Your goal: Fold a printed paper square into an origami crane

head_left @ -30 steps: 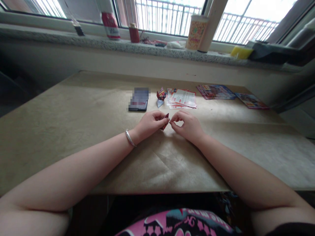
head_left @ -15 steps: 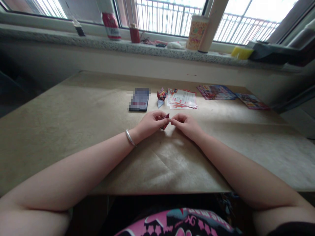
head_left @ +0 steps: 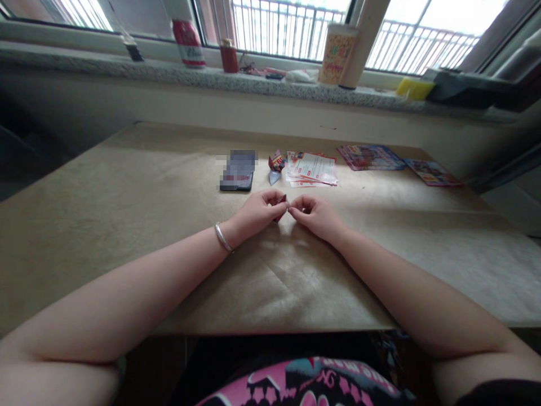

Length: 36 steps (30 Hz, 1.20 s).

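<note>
My left hand (head_left: 257, 213) is closed around a small folded piece of dark red paper (head_left: 279, 204), most of which its fingers hide. The fingertips of my right hand (head_left: 316, 217) pinch the paper's edge from the other side, so the two hands nearly touch. A silver bangle (head_left: 222, 237) circles my left wrist. Just beyond the hands lie a small folded paper figure (head_left: 276, 163), a stack of printed leaflets (head_left: 311, 168) and a black phone (head_left: 236, 181) with a blurred screen.
Brown paper covers the table (head_left: 127, 225), with glossy magazines (head_left: 371, 157) at the far right. Behind it, a granite windowsill (head_left: 211, 79) holds a red-and-white can (head_left: 188, 43), a patterned cup (head_left: 337, 54) and a yellow sponge (head_left: 415, 89).
My hands have drawn closer together around the red paper, and my right fingertips now sit tighter against it. The objects on the table have not moved.
</note>
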Tool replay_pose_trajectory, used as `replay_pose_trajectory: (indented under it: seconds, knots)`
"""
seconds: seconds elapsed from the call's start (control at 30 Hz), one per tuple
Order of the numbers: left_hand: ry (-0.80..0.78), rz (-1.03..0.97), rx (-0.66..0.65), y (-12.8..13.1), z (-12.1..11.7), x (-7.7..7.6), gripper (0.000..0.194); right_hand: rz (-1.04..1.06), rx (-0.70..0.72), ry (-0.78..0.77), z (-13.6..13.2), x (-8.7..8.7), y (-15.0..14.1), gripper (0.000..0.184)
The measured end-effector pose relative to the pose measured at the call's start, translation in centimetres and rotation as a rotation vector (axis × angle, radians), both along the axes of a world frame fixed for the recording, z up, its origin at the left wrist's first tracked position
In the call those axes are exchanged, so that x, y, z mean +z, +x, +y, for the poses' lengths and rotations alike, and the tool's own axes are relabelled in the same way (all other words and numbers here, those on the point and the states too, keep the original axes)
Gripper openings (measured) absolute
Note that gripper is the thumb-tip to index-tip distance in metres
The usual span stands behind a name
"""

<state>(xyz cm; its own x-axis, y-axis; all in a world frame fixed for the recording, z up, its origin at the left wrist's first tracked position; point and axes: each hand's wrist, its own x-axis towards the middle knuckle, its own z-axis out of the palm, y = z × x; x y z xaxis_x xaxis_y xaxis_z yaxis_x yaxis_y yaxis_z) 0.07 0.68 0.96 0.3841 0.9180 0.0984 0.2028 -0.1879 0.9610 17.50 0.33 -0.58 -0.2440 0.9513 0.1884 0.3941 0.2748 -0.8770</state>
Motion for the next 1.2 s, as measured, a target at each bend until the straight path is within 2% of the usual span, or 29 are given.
replay_pose_trajectory:
  seconds: [0.2, 0.47, 0.6, 0.73, 0.87, 1.0, 1.2]
  knots:
    - [-0.115, -0.151, -0.041, -0.1, 0.2, -0.1, 0.026, 0.022, -0.001, -0.002, -0.1, -0.1, 0.0, 0.019]
    - [-0.053, -0.128, -0.021, -0.2, 0.4, -0.3, 0.032, -0.014, 0.025, 0.016, 0.1, -0.7, 0.3, 0.022]
    - [-0.043, -0.161, -0.042, -0.2, 0.6, -0.5, 0.031, -0.078, 0.006, 0.051, 0.2, -0.7, 0.4, 0.016]
    - [-0.050, -0.211, -0.059, -0.2, 0.8, -1.0, 0.047, -0.030, -0.012, 0.074, 0.3, -0.4, 0.6, 0.019]
    - [0.010, -0.139, -0.094, -0.3, 0.8, -1.3, 0.044, -0.003, -0.044, 0.129, 0.3, -0.2, 0.9, 0.018]
    - [0.050, -0.037, -0.063, -0.5, 0.8, -1.3, 0.033, -0.016, -0.030, 0.083, 0.3, -0.4, 1.0, 0.020]
    - [0.110, 0.150, -0.079, -0.7, 0.7, -0.8, 0.024, 0.117, 0.092, 0.065, 0.4, -0.6, 1.3, 0.027]
